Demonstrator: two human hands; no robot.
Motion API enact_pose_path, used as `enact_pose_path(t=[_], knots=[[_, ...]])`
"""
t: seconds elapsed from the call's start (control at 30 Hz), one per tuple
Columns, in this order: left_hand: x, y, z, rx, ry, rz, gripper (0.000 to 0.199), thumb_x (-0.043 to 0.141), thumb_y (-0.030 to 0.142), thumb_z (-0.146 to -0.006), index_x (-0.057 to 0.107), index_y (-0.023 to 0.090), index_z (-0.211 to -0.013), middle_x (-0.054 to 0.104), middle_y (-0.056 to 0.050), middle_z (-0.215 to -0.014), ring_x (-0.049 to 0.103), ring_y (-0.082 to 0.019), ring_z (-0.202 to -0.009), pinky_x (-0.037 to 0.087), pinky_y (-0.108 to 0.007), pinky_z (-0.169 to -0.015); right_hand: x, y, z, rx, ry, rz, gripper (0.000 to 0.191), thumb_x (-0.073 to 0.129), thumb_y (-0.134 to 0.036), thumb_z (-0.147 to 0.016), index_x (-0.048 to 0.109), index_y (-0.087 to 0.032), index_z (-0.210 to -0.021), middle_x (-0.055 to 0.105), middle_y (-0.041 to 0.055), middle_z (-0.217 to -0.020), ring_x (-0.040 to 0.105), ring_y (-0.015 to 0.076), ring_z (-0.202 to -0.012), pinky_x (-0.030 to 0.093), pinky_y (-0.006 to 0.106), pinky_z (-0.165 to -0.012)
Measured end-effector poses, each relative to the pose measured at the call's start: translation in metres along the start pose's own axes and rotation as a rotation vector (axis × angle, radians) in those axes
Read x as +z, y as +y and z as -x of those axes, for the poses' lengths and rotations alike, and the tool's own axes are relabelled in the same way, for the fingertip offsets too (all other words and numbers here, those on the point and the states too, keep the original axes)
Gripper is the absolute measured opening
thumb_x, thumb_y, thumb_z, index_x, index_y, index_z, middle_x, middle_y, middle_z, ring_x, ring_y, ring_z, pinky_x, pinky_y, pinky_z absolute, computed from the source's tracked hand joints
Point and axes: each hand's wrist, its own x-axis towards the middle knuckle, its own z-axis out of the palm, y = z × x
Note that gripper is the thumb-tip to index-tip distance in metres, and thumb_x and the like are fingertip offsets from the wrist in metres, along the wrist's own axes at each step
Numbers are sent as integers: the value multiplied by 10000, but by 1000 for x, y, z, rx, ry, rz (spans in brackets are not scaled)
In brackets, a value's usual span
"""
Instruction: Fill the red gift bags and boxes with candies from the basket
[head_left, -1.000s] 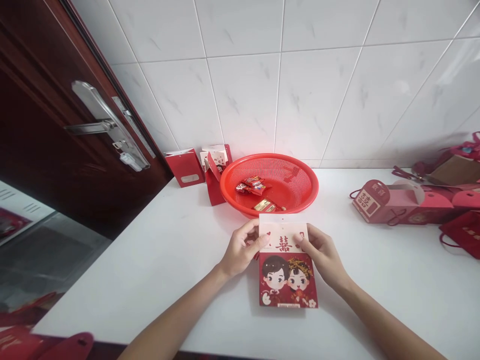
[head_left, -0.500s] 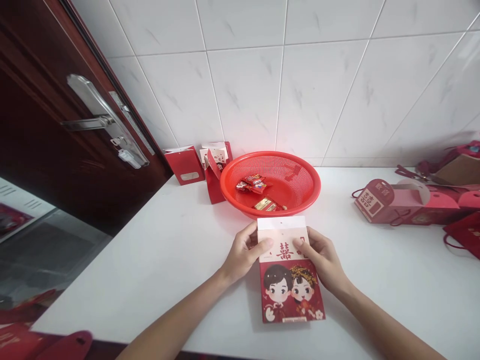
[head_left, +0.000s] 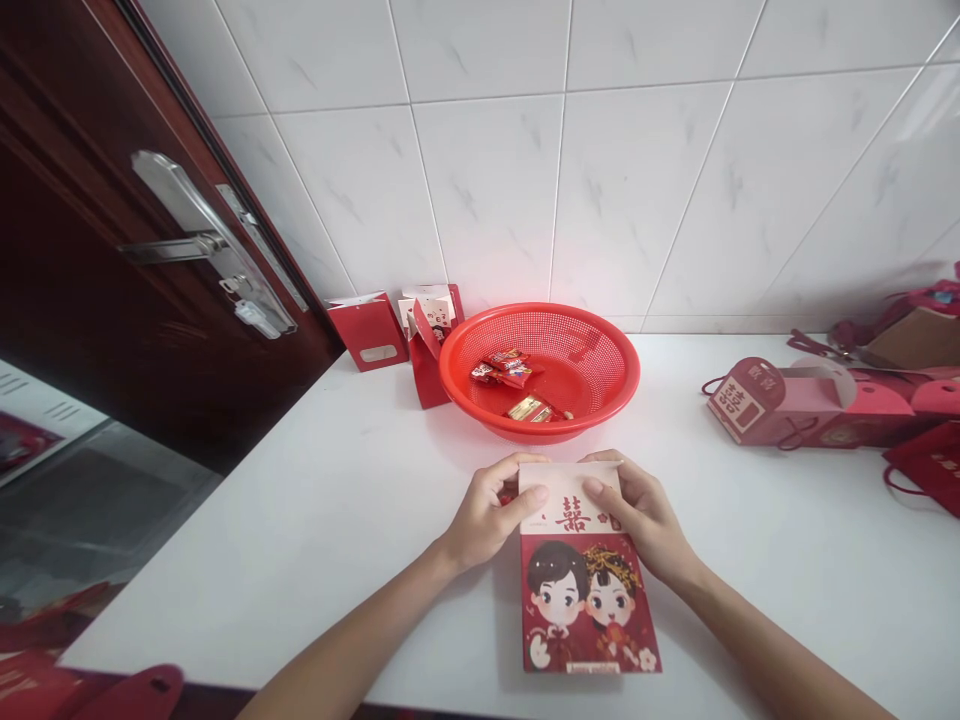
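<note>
A red and cream paper gift bag with a cartoon couple on its front is held upright between both my hands, over the front of the white table. My left hand grips its upper left edge, thumb on the front and fingers behind. On the upper right edge, my right hand does the same. The bag's top flap is bent back, and the fingers behind it are partly hidden. Just beyond stands a red plastic basket holding a few red-wrapped sweets and gold-wrapped sweets.
Small red paper bags stand left of the basket against the tiled wall. Pink and red gift boxes lie at the right of the white table. A dark wooden door with a metal handle is at the left.
The bag has come slightly down and toward me. Its white top flap, standing up before, is now folded back, with my fingers at the top edge.
</note>
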Motion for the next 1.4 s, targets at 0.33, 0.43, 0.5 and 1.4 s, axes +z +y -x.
enact_pose_path(t=[0.33, 0.43, 0.5, 1.4], knots=[[0, 0, 1, 8, 16, 4, 384, 825, 426, -788, 746, 154, -1046, 699, -34, -764, 631, -178, -691, 517, -271, -641, 1, 0, 0, 9, -3, -14, 420, 767, -558, -849, 639, -216, -1058, 676, 6, -775, 639, 161, -646, 509, 250, -561], [0, 0, 1, 9, 16, 26, 406, 835, 433, -775, 745, 149, -1050, 699, -35, -767, 634, -182, -705, 515, -267, -640, 2, 0, 0, 9, -10, -22, 410, 767, -561, -847, 646, -212, -1025, 682, 13, -789, 644, 162, -657, 515, 253, -572], [0, -1, 1, 3, -4, 64, 422, 835, 444, -774, 746, 148, -1061, 706, -40, -787, 637, -184, -722, 513, -263, -645, 2, 1, 1, 16, -14, -32, 409, 764, -564, -846, 642, -213, -1017, 682, 15, -793, 647, 168, -671, 521, 260, -584], [1, -8, 3, 81, 91, -63, 295, 796, 383, -806, 768, 149, -984, 659, -29, -728, 550, -136, -629, 465, -240, -596, -2, 6, 0, -101, 22, 116, 408, 780, -556, -829, 669, -209, -1013, 633, 5, -732, 567, 138, -589, 456, 241, -538]])
